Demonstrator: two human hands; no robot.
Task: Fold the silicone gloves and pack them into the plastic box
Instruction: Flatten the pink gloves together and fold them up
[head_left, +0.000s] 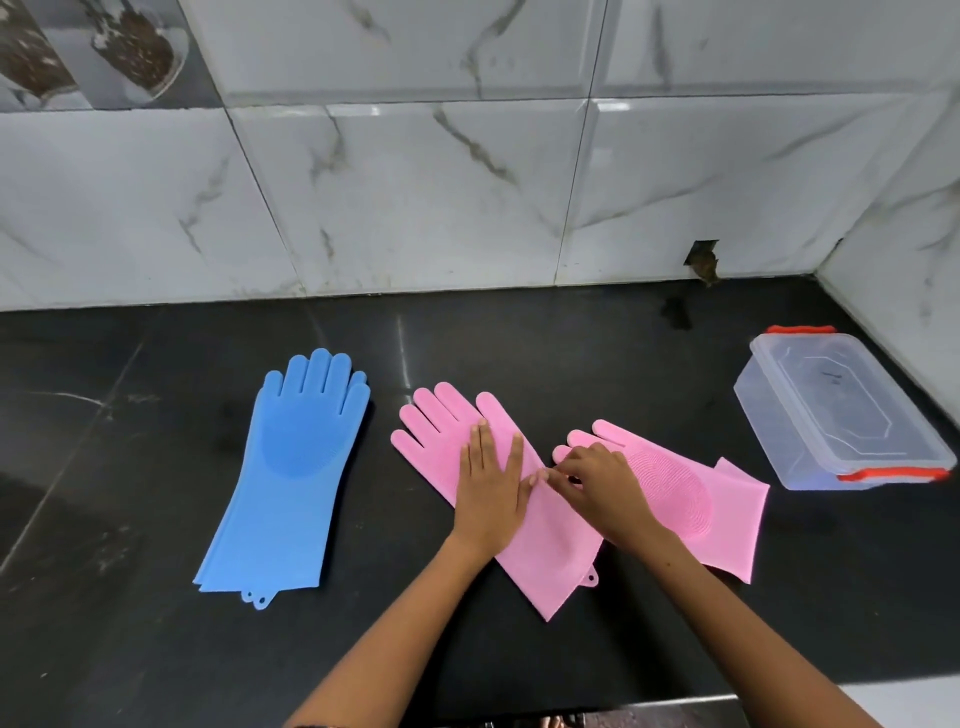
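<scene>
Silicone like this looks soft, floppy and grippy — light to lift, prone to spring open unless pressed at the crease. Two pink gloves (545, 525) lie crossed mid-surface (467, 338); the left hand (491, 493) presses flat, fingers straight, on one, while the right hand (597, 488) seems to pinch the other's thumb edge, though blur hides the contact. Blue gloves (291, 467) lie stacked toward the left edge. The lidded box (831, 415) sits near the right back corner — best hold: cuff and fingertips. No writing is legible.
</scene>
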